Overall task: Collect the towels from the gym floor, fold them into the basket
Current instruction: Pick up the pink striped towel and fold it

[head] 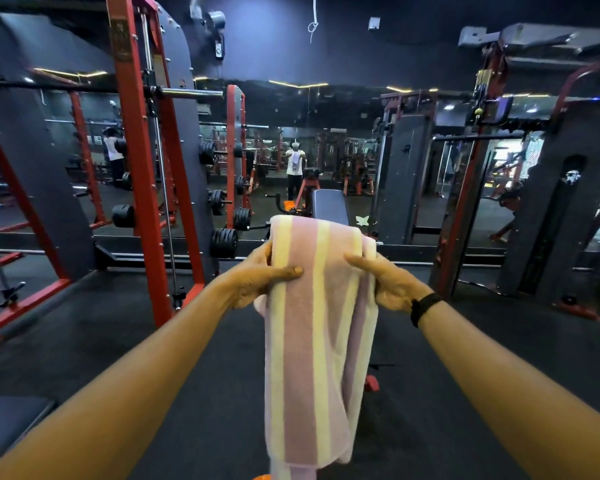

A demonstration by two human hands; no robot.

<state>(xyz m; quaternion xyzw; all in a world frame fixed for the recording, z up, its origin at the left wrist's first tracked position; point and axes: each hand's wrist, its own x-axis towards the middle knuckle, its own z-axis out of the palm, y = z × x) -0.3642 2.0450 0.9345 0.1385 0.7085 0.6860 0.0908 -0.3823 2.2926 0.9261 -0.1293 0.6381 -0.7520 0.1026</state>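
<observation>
A pink and pale-yellow striped towel (312, 341) hangs folded lengthwise in front of me, held up at chest height. My left hand (257, 278) grips its upper left edge, thumb across the front. My right hand (388, 282) grips the upper right edge; a black band sits on that wrist. The towel's lower end drops to the bottom of the view. A sliver of something orange (261, 477) shows at the bottom edge under the towel; I cannot tell what it is. No basket is plainly visible.
A red and grey rack (142, 188) with weight plates stands left. A cable machine (465, 202) stands right. A padded bench (329, 206) faces a mirror wall behind the towel. A black bench pad (7, 424) lies at the lower left. Dark rubber floor (118, 323) spreads around.
</observation>
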